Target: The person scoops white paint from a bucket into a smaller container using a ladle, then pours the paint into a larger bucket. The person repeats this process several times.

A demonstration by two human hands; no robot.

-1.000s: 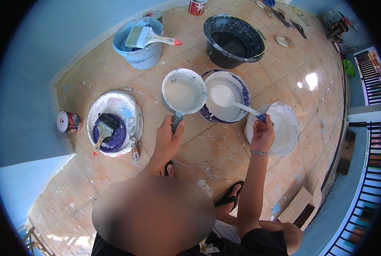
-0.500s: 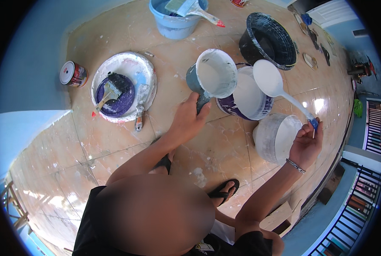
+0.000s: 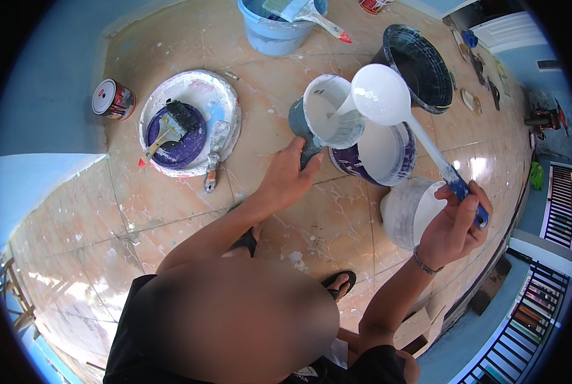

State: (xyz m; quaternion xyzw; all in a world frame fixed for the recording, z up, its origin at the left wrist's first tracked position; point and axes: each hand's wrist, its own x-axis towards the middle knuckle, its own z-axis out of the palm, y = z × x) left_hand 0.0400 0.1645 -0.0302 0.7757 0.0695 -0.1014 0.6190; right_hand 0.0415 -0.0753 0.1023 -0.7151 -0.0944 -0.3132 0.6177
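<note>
White paint coats the ladle point(image 3: 381, 96) bowl and the tilted cup point(image 3: 327, 118).

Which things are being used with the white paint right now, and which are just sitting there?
In use: left hand holding mug; right hand holding ladle; paint bucket.

Just sitting: black bucket, blue bucket, brush, small can, lid.
</note>
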